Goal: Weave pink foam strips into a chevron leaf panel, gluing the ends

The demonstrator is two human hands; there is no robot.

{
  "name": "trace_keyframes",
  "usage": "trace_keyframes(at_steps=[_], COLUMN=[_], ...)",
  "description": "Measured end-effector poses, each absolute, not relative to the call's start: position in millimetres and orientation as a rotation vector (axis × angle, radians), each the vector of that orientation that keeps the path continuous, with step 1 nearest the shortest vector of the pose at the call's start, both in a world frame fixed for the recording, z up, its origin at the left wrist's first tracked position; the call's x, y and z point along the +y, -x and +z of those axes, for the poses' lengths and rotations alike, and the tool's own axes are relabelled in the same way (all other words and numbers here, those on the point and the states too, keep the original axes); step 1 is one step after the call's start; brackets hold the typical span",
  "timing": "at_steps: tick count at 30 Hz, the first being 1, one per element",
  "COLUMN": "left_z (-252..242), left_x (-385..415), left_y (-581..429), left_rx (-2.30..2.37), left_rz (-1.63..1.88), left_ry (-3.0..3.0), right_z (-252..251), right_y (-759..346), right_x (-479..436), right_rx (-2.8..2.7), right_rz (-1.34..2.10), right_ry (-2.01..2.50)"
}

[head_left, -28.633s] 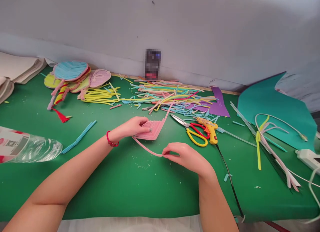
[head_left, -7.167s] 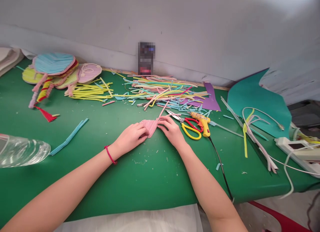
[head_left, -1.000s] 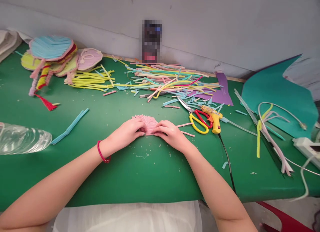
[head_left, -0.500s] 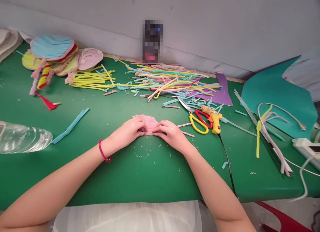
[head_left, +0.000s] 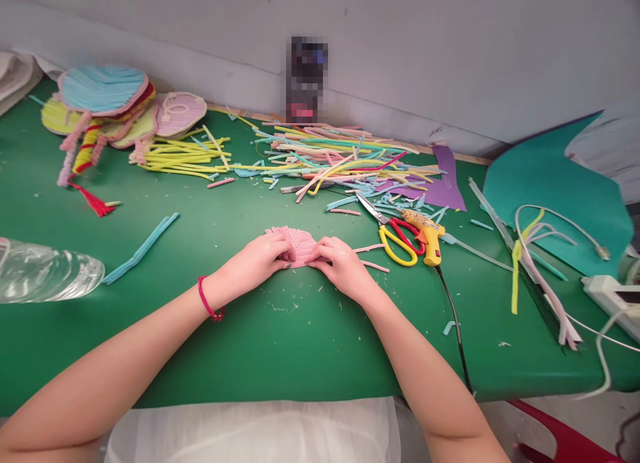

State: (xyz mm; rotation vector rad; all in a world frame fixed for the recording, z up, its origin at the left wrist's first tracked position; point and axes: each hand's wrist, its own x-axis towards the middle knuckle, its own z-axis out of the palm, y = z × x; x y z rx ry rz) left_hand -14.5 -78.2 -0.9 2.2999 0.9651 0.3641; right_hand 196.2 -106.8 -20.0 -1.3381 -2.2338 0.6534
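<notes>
A small pink panel of pipe cleaners [head_left: 299,245], laid side by side in slanted rows, rests on the green table between my hands. My left hand [head_left: 273,255] is closed on its left edge, thumb and fingers pinched together. On the right edge, my right hand [head_left: 336,262] pinches the panel near its lower corner. Loose pink pipe cleaners [head_left: 374,266] stick out to the right from behind my right hand. Scissors [head_left: 397,240] with red and yellow handles lie just beyond, blades partly apart, beside a yellow hot glue gun [head_left: 431,240].
A heap of coloured pipe cleaners [head_left: 340,158] spreads along the back. Finished pipe-cleaner fans [head_left: 105,90] are stacked at the back left. A clear bottle [head_left: 50,271] lies at the left, near blue pipe cleaners [head_left: 143,250]. A power strip [head_left: 613,300] and teal sheet [head_left: 550,190] occupy the right.
Both hands keep their hold on the pink panel with hardly any movement. The camera view has shifted very slightly.
</notes>
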Motion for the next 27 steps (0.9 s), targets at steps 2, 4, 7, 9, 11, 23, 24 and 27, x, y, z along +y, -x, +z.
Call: trace_keyframes(at_steps=[2, 4, 7, 9, 11, 23, 24, 27], left_z=[-0.5, -1.0, -2.3, -3.3, -4.2, -9.0, -8.6, -6.7], left_x=[-78.2, -78.2, -78.0, -77.9, -77.6, -76.8, -77.0, -77.4], left_y=[14.4, 14.5, 15.0, 15.3, 15.6, 19.0, 18.9, 18.2], left_rx=[0.956, 0.947, 0.945, 0.941, 0.936, 0.946, 0.945, 0.937], left_rz=[0.380, 0.397, 0.418, 0.421, 0.417, 0.381, 0.383, 0.400], left_ry=[-2.297, -2.301, -2.306, -2.302, -2.295, -2.334, -2.326, -2.294], right_z=[-18.6, -17.3, -16.8, -17.6, -18.6, -0.1, 0.6, 0.8], right_y=[-195.9, -195.5, -194.0, -192.6, -192.3, -237.6, -237.6, -233.6], right_x=[-107.6, -108.5, -110.1, -110.8, -110.8, -103.3, -103.7, -105.2], right_rx=[-2.248, -2.258, -2.269, -2.269, -2.264, -2.006, -2.005, -2.018], right_rz=[0.633, 0.617, 0.599, 0.587, 0.578, 0.712, 0.735, 0.781], right_ry=[1.351, 1.360, 1.370, 1.370, 1.366, 1.425, 1.433, 1.441])
